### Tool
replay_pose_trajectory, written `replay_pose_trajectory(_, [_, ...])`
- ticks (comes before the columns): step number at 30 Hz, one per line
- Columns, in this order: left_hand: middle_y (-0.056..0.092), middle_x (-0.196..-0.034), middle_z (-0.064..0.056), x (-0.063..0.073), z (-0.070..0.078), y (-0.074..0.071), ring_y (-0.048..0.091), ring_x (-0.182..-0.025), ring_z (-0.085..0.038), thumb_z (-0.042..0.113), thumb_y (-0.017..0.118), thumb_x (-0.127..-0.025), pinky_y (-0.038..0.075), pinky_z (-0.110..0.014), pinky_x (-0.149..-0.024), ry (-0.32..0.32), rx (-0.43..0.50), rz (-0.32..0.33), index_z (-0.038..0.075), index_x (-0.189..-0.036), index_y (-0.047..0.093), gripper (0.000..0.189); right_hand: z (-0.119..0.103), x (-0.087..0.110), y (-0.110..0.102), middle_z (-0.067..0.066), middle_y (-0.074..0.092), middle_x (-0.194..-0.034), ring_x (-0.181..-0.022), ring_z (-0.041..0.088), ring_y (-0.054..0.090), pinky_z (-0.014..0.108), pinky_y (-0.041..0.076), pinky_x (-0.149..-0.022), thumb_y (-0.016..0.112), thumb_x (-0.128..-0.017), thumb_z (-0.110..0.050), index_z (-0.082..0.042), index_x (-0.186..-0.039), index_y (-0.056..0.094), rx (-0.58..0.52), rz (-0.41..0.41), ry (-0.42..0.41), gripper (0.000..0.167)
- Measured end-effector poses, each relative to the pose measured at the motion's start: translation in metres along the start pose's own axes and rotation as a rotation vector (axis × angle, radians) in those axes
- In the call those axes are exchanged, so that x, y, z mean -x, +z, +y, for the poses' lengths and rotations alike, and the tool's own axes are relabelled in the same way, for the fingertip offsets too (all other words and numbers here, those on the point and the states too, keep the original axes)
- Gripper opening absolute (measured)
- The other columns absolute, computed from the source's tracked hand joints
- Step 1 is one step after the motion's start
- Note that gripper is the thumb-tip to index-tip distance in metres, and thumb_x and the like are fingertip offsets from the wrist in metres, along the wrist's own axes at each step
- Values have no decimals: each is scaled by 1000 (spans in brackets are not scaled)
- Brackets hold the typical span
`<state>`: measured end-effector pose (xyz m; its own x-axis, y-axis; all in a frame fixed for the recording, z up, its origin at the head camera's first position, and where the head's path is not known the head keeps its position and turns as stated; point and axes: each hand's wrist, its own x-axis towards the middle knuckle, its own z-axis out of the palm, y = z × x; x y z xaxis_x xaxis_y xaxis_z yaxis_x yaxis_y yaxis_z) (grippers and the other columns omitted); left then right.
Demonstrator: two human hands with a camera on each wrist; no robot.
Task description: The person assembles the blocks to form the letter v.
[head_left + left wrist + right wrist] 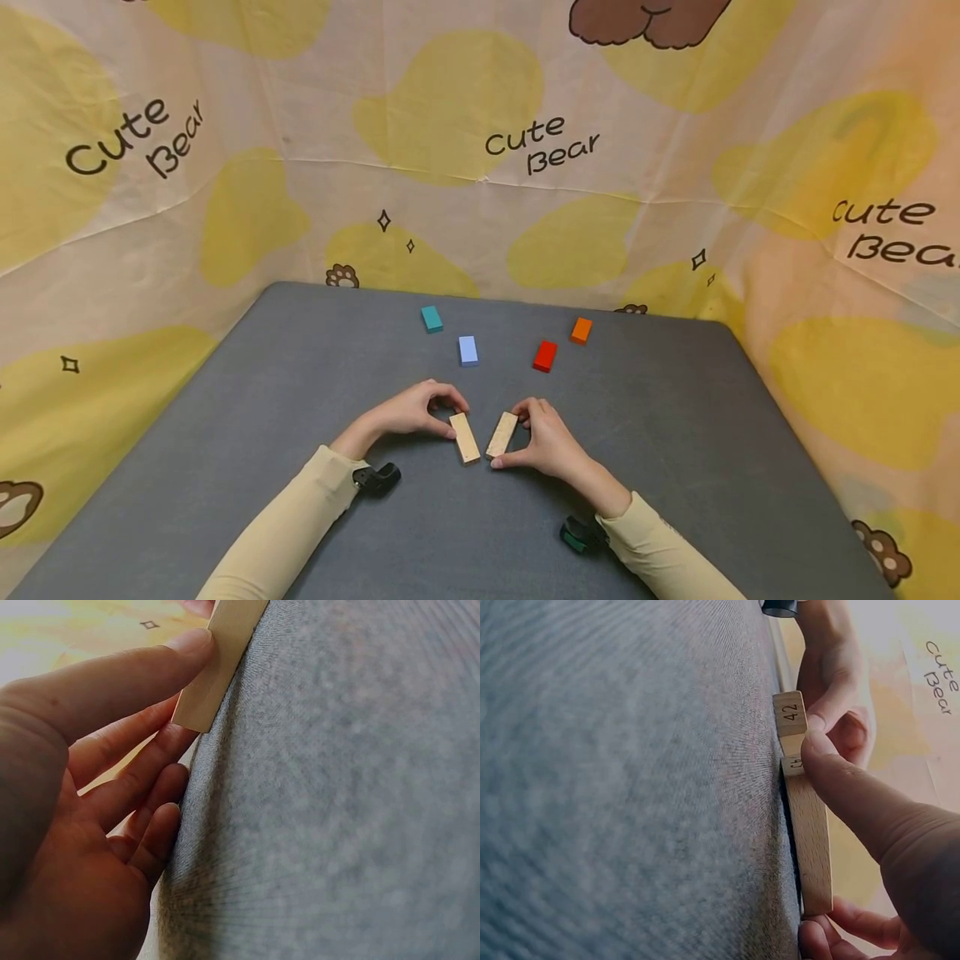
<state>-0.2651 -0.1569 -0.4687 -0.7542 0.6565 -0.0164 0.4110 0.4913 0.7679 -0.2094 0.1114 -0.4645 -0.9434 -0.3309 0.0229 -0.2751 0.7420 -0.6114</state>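
Two plain wooden blocks lie close together on the grey table, angled so their near ends almost meet. My left hand point(408, 410) pinches the left wooden block point(465, 439), its thumb point(191, 646) on the block's side and a fingertip at the far end. My right hand point(553, 443) grips the right wooden block point(502, 434) by its ends, thumb at the near end and fingers at the far end. In the right wrist view, the left block's end point(789, 712) reads "42"; the thumb partly hides the marking on the right block's end.
Beyond the hands lie a teal block point(431, 319), a light blue block point(468, 351), a red block point(545, 356) and an orange block point(581, 331). A printed cloth point(450, 108) rises behind the grey table point(337, 350) and along its sides.
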Motion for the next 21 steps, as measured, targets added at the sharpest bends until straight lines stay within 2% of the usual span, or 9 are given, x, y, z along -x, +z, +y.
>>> replay_pose_trajectory(8, [64,-106,12,-1,-2,0,46,-96,-14,32,79,-76,37,-31,-83,10,2,-2,27,-110,66,37,0,0,-5,4,56,-104,-92,15,52,34,46,-83,87,-61,-46,-8,-113,56,-40,-31,15,71])
replay_pose_trajectory(16, [64,-107,11,0,-1,-1,47,-96,-14,31,79,-77,37,-30,-82,17,6,-2,26,-111,66,37,10,-1,-12,1,63,-107,-94,12,59,35,48,-87,86,-66,-33,-11,-113,63,-118,-40,-10,57])
replay_pose_trajectory(21, [64,-107,11,1,0,0,46,-96,-14,30,79,-77,37,-30,-82,15,7,1,25,-111,66,37,11,-3,-13,1,63,-106,-93,12,59,36,48,-86,86,-67,-32,-12,-111,63,-115,-48,-11,53])
